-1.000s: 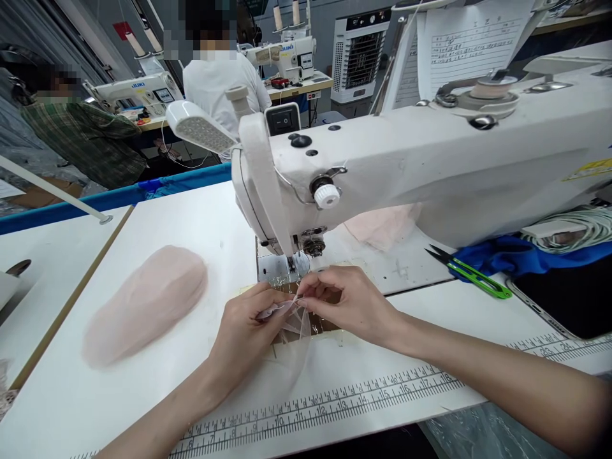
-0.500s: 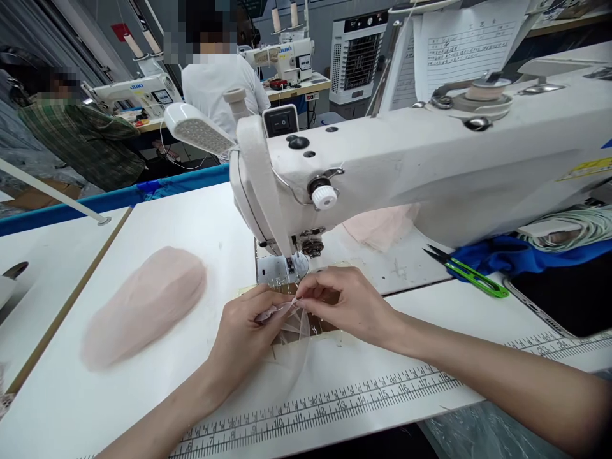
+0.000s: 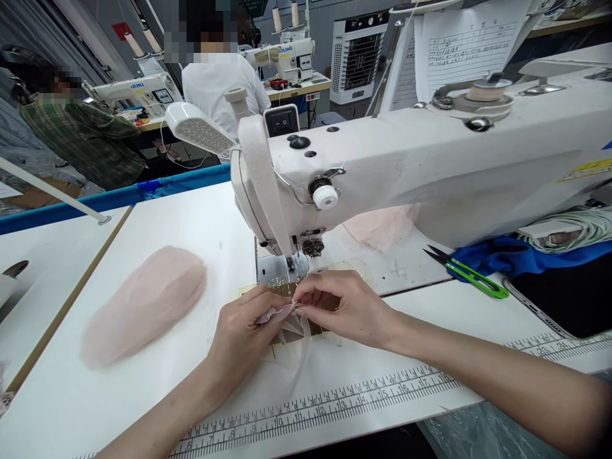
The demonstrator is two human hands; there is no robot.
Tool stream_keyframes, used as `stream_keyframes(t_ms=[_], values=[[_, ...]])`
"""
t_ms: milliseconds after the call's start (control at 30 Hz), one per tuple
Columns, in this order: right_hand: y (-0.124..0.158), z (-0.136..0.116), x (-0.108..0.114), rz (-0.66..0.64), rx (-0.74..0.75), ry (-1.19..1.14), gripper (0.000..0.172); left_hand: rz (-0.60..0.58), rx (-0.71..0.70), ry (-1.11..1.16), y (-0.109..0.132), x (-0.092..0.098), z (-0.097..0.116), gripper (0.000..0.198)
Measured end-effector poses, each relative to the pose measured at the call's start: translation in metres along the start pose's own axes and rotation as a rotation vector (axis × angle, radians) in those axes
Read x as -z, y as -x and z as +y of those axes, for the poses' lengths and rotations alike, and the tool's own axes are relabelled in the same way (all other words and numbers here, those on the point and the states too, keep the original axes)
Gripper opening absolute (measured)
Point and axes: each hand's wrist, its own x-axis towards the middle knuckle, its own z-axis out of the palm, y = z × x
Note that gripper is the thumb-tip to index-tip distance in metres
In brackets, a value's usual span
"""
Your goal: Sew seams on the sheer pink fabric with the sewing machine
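Note:
A piece of sheer pale fabric [image 3: 276, 313] is pinched between my two hands, just in front of the sewing machine's needle area [image 3: 289, 262]. My left hand [image 3: 243, 325] is closed on its gathered edge. Thumb and fingertips of my right hand [image 3: 349, 309] pinch the same edge close to the left fingertips. A loose part of the fabric hangs toward the table's front. The white sewing machine [image 3: 382, 166] reaches over from the right. To the left lies a pile of sheer pink fabric pieces [image 3: 148, 306].
More pink fabric [image 3: 380, 228] lies under the machine arm. Green thread snips [image 3: 471, 274] rest at the right, beside blue cloth [image 3: 497, 255] and a black phone-like slab [image 3: 564, 293]. A printed ruler [image 3: 335, 408] runs along the front edge. Two people sit beyond the table.
Both hands have shifted very slightly left, still pinching the fabric. The hanging part of the fabric has changed its folds a little.

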Motion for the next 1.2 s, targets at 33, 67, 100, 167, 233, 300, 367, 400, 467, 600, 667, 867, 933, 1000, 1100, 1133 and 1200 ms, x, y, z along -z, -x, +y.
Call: stream_keyframes(t_ms=[33,67,100,167,233,300,367,400,467,600,667,867,933,1000,1100,1133,1200], values=[[0.0,0.001,0.0,0.002,0.031,0.009,0.009,-0.001,-0.002,0.002,0.0,0.001,0.0,0.012],[0.0,0.002,-0.001,0.011,0.073,0.021,0.009,-0.002,-0.006,0.006,0.001,0.001,0.0,0.012],[0.0,0.003,-0.001,0.025,0.124,0.032,0.008,-0.002,-0.01,0.012,0.001,0.002,0.0,0.011],[0.0,0.006,-0.003,0.062,0.242,0.062,0.006,0.011,-0.026,0.031,0.001,0.003,0.001,0.006],[0.001,0.009,-0.004,0.102,0.357,0.119,0.007,0.026,-0.047,0.055,0.001,0.003,0.002,0.008],[0.002,0.011,-0.004,0.141,0.442,0.238,0.011,0.025,-0.077,0.074,0.001,0.003,0.003,0.017],[0.004,0.011,-0.002,0.162,0.512,0.412,0.015,0.02,-0.106,0.086,0.0,0.003,0.004,0.017],[0.005,0.01,0.0,0.159,0.54,0.499,0.016,0.021,-0.114,0.091,0.001,0.004,0.006,0.014],[0.007,0.008,0.003,0.13,0.583,0.624,0.016,0.022,-0.1,0.105,0.002,0.006,0.01,0.008],[0.008,0.002,0.006,0.073,0.559,0.551,0.014,-0.158,0.139,0.162,0.005,0.01,0.014,0.014],[0.005,0.004,0.002,0.055,0.442,0.434,0.013,-0.264,0.275,0.117,0.004,0.007,0.01,0.021],[-0.007,0.02,-0.009,0.047,0.088,0.549,0.016,-0.207,0.244,-0.241,0.0,-0.01,-0.01,0.012],[-0.009,0.023,-0.009,0.067,0.027,0.585,0.016,-0.112,0.184,-0.343,0.001,-0.012,-0.01,0.034],[-0.011,0.024,-0.009,0.089,-0.017,0.609,0.013,-0.017,0.072,-0.464,0.002,-0.012,-0.007,0.046],[-0.014,0.024,-0.009,0.107,-0.052,0.612,0.009,0.015,-0.135,-0.6,0.008,-0.012,0.0,0.032],[-0.015,0.024,-0.009,0.107,-0.06,0.605,0.008,-0.002,-0.191,-0.621,0.011,-0.012,0.002,0.028],[-0.017,0.025,-0.008,0.105,-0.079,0.59,0.009,-0.054,-0.26,-0.641,0.016,-0.012,0.007,0.035]])
